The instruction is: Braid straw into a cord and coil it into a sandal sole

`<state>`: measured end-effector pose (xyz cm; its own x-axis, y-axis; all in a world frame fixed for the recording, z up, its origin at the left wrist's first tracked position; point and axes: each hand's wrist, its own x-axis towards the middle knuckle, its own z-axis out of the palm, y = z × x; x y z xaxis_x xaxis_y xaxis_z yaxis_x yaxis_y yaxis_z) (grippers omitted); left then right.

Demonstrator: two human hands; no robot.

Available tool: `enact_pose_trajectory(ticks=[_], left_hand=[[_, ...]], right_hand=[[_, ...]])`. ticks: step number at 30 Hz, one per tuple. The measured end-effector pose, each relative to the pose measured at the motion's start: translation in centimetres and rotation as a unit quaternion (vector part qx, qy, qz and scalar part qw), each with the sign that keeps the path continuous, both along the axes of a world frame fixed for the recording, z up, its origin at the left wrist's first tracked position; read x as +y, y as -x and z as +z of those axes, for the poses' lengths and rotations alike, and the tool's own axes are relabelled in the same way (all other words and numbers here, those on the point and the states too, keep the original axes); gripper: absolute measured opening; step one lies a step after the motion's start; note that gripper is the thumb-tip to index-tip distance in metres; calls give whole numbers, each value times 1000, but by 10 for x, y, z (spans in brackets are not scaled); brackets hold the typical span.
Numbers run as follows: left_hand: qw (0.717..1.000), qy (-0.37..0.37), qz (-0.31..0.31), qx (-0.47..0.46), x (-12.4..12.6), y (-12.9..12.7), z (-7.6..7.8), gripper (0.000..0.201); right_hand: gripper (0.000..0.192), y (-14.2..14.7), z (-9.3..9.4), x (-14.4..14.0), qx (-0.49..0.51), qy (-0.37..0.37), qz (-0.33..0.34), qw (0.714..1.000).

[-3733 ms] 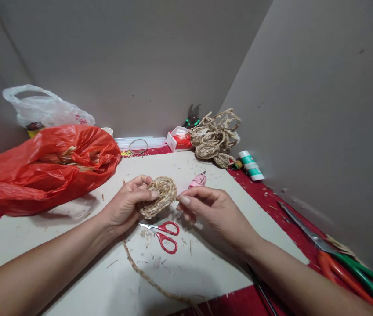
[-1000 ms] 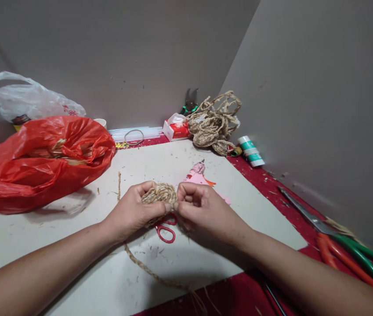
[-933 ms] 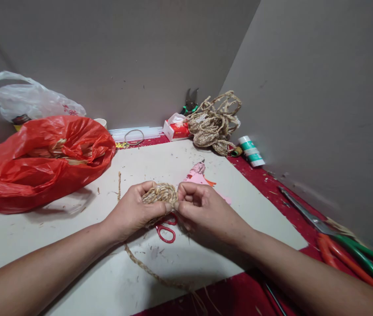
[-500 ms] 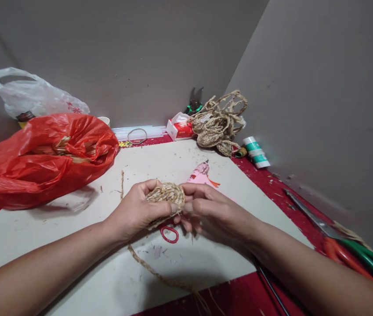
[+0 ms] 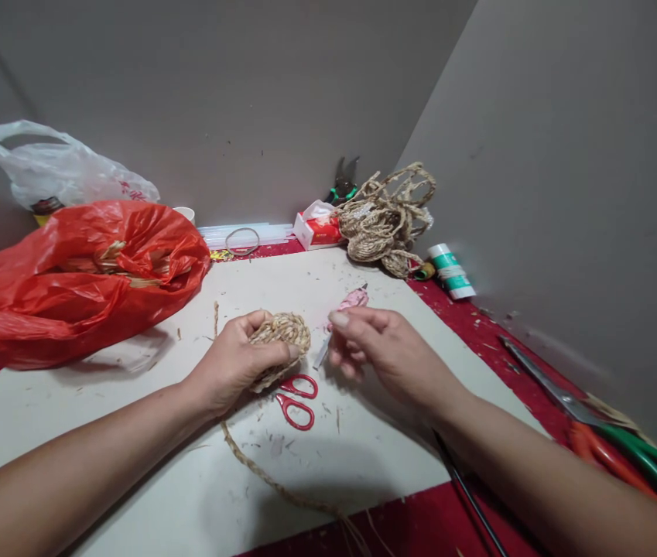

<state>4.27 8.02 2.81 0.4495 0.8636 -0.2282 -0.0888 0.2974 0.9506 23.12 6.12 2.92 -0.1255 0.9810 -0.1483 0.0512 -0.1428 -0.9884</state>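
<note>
My left hand [image 5: 235, 360] is wrapped around a small coiled piece of braided straw rope [image 5: 282, 331], its thumb pressed across the front. A loose length of the braid [image 5: 264, 473] trails from below that hand toward the near edge of the board. To the right, my right hand [image 5: 386, 348] hovers apart from the coil, fingers loosely curled and nothing visible in them. It partly covers a pink glue gun [image 5: 354, 298], whose pale glue stick [image 5: 321, 354] sticks out toward the coil. Red-handled scissors [image 5: 297, 414] lie just below the coil, their blades hidden.
A red plastic bag [image 5: 84, 309] with straw inside fills the left side. At the back are glue sticks [image 5: 273, 232], a tissue box [image 5: 313, 228], pruning shears [image 5: 344, 182] and a straw rope bundle [image 5: 378, 228]. Large shears [image 5: 572, 402] lie along the right wall.
My right hand has come off the coil's edge and moved slightly right. The coil in my left hand has shifted left, uncovering more of the scissors' handles and the glue stick.
</note>
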Motion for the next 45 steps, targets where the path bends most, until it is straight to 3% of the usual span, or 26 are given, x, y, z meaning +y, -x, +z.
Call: enact_pose_trajectory(ticks=[5,15,24,29,31,34,37,39,42,45], left_hand=[[999,9,-32,-24,-3,-3,1,20],[996,11,-64,-60,-7,-4,2,15],[997,26,-17,-64,-7,-3,4,19],[998,39,-2,-55,-6,-2,4,24],[997,47,0,-59,-5,-1,6,25],[994,69,-8,-83,-3,1,7,26],[985,106,-37,-133,0,4,7,30],[976,132,-58,-165,2,6,6,35],[965,156,-86,-191,4,7,4,40],[961,169,-105,-190,4,7,2,38]], right_hand=[[45,11,-12,-8,-36,-13,61,997],[38,18,-9,-14,-56,-21,77,995],[47,19,-14,-14,-110,-88,34,989],[52,17,-13,-18,-89,-118,53,988],[53,13,-11,-19,-57,-125,31,990],[52,8,-7,-16,-38,-129,-61,989],[29,8,-3,-10,-68,-155,-109,980],[14,10,-2,-7,-91,-181,-82,976],[43,13,-2,-7,-145,-214,1,966],[42,14,-2,-7,-141,-234,56,960]])
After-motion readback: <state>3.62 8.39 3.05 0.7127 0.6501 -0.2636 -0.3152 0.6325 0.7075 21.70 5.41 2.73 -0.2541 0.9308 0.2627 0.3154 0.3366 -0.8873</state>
